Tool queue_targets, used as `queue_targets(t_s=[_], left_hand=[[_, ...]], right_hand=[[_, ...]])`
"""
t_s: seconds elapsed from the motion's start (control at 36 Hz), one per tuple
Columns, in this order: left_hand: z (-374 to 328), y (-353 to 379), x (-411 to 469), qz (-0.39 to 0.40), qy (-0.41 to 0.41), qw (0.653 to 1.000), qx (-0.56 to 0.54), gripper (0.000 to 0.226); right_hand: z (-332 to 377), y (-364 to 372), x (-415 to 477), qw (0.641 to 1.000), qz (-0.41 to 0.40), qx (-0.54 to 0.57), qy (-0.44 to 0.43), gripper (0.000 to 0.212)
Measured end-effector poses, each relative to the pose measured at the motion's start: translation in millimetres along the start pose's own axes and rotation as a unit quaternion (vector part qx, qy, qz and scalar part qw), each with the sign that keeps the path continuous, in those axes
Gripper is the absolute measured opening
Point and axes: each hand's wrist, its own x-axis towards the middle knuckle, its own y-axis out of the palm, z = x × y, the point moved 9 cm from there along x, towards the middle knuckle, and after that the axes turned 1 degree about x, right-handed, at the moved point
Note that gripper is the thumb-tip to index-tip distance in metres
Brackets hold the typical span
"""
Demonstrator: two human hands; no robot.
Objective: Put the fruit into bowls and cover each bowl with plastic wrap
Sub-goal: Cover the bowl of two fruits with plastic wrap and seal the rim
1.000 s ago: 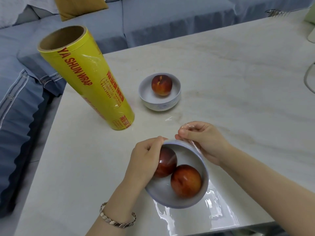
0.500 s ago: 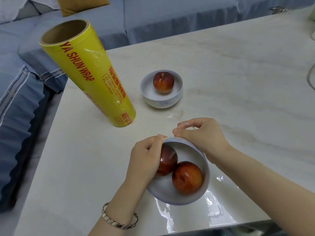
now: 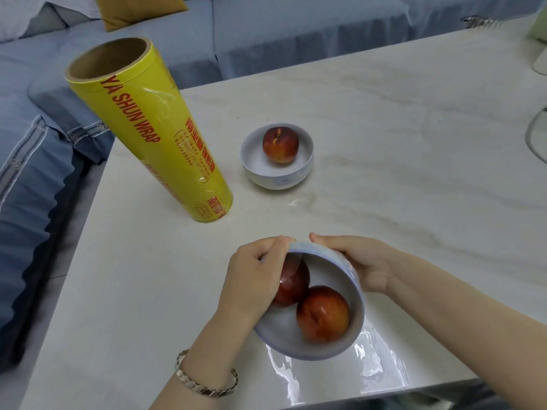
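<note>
The clear plastic wrap is hard to trace. It shows only as glossy wrinkles on the bench under and in front of the near bowl, and as a sheen across the rear fruit. Where its edges lie cannot be told. The left hand hides part of that rear fruit and the bowl's left rim. The right hand covers the bowl's far outer wall, so its fingertips are mostly out of sight. A pale rounded object at the right edge is cut off.

The near bowl is smooth, pale glazed ware, round and deep, tilted so its mouth faces the camera. Two red-orange round fruit lie inside, the front fruit touching the rear one. The far bowl, same make, stands upright further back with one fruit in it. Left of it stands the roll, a cardboard tube in yellow printed film. The bench is matt, marbled cream stone. A metal link bracelet circles the left wrist. A grey-blue fabric sofa sits behind.

The left fingers are curled together over the near bowl's top rim, gripping it. The right fingers are curled around the rim and wall beside them, holding the bowl.
</note>
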Motion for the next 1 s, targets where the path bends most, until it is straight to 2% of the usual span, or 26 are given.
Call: queue_targets(t_s=[0.11,0.17,0.22,0.28,0.31,0.33,0.39,0.47,0.53,0.58,0.67,0.78,0.86,0.94,1.0], left_hand=[[-1.3,1.5,0.1,0.009,0.002,1.0,0.002,0.03],[0.0,0.2,-0.4,0.002,-0.007,1.0,-0.002,0.028],[2.5,-2.0,-0.3,-0.007,-0.013,1.0,-0.005,0.029],[5.7,-4.1,-0.2,-0.013,-0.021,1.0,-0.006,0.03],[6.7,-4.8,-0.3,-0.015,-0.024,1.0,-0.007,0.03],[7.7,-5.0,-0.4,-0.017,-0.026,0.999,-0.009,0.03],[6.8,-4.5,-0.5,-0.015,-0.027,0.999,-0.013,0.029],[3.9,-2.8,-1.2,-0.01,-0.021,1.0,-0.01,0.035],[1.5,-1.5,-1.9,-0.004,-0.012,1.0,0.0,0.043],[0.8,-1.0,-2.3,-0.004,-0.011,1.0,0.004,0.034],[2.9,-2.5,-1.9,-0.011,-0.022,1.0,0.003,0.028],[3.3,-5.2,-1.9,-0.022,-0.019,1.0,0.0,0.035],[3.3,-5.4,-2.4,-0.025,-0.022,0.999,0.003,0.032],[3.3,-3.2,-1.5,-0.013,-0.031,0.999,0.002,0.031],[3.7,-3.2,-0.1,-0.013,-0.035,0.999,0.004,0.037]], right_hand=[[3.3,-7.4,0.4,0.999,-0.029,-0.03,-0.029,0.029],[18.9,-28.4,-2.7,0.981,-0.131,-0.093,-0.108,0.032],[42.4,-49.7,-19.7,0.932,-0.252,-0.146,-0.213,0.023],[68.0,-52.6,-50.1,0.863,-0.323,-0.213,-0.325,0.008],[77.4,-45.6,-68.4,0.832,-0.331,-0.236,-0.378,0.004],[82.6,-35.2,-85.7,0.803,-0.325,-0.259,-0.427,0.011],[82.5,-5.1,-112.0,0.765,-0.272,-0.315,-0.492,0.014],[64.0,25.9,-113.0,0.734,-0.203,-0.441,-0.474,0.017],[51.4,26.7,-98.1,0.723,-0.199,-0.507,-0.424,0.036],[44.5,21.7,-83.9,0.732,-0.197,-0.528,-0.384,0.042],[41.5,15.7,-69.8,0.795,-0.169,-0.467,-0.348,0.047],[40.6,16.0,-58.1,0.834,-0.121,-0.429,-0.324,0.044],[34.4,12.1,-47.5,0.877,-0.085,-0.383,-0.276,0.042],[28.3,8.1,-40.4,0.9,-0.073,-0.351,-0.249,0.052],[26.2,6.4,-39.8,0.909,-0.066,-0.329,-0.247,0.049]])
